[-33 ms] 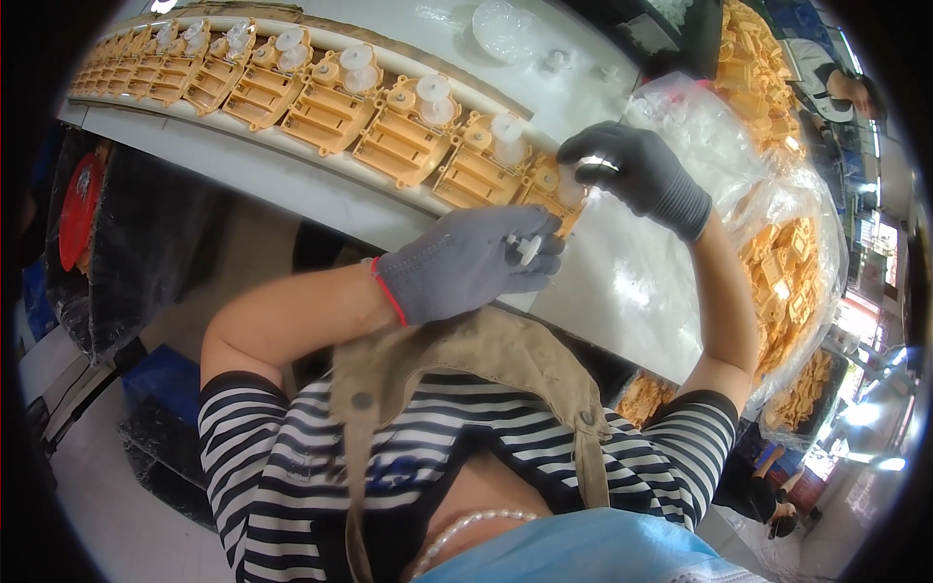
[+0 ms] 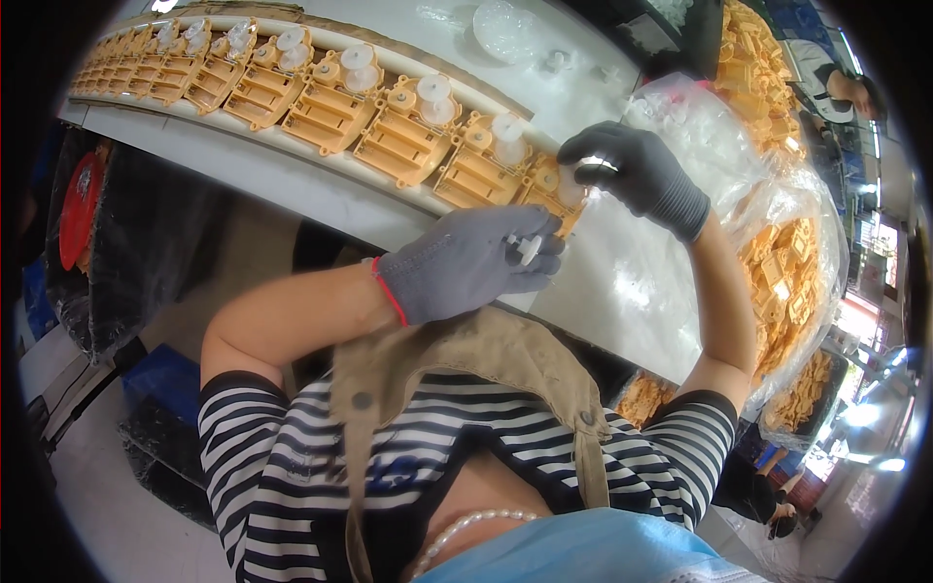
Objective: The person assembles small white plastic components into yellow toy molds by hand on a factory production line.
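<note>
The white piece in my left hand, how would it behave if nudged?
The white piece would probably roll or tip, since a stub seems to jut from its disc-like part. It looks light, being small against the gloved left hand. It's likely stiff, given its crisp, unbent outline.

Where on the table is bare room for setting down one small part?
Bare white tabletop lies between the left hand and right forearm. It is crowded along the yellow housings and by the plastic bag at right.

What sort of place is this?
Most likely a factory assembly area: a long row of matching yellow-orange housings, white round pieces on several, and a heap of yellow-orange parts in clear plastic.
</note>
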Demonstrator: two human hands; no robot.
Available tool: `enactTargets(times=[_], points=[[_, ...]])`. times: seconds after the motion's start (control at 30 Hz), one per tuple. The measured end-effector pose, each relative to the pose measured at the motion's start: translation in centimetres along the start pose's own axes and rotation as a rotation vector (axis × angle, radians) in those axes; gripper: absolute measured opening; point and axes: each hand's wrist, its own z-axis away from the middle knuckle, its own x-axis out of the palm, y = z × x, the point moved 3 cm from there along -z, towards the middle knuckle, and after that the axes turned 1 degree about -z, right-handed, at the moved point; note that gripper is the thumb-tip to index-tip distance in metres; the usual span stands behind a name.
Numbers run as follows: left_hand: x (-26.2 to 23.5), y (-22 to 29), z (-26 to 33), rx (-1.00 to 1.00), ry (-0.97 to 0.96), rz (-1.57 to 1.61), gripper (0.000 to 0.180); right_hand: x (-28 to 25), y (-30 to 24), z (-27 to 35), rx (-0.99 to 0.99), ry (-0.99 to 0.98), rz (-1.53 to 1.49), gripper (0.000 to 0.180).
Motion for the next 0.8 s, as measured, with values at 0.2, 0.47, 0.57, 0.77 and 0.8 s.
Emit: enactTargets(times=[0.2,0.47,0.57,0.77,0.8], points=[[0.2,0.1,0.2,0.021,0.005,-0.082,0.039,1.0,0.0,0.4,-0.114,0.107,0.009,0.019],[0.3,-0.9,-0.1,0.032,0.039,0.039,0.039,1.3,-0.6,2.1,0.011,0.259,-0.171,0.021],[0.2,-1.5,-0.5,-0.087,0.145,0.498,0.041,2.3,-0.4,2.5,-0.026,0.238,-0.034,0.022],[0.3,0.0,0.0,-0.102,0.092,0.456,0.047,1.1,-0.1,4.8,0.051,0.727,-0.265,0.024],[0.5,0.8,0.1,-0.098,0.099,0.476,0.049,1.4,0.4,5.2,0.042,0.737,-0.274,0.024]])
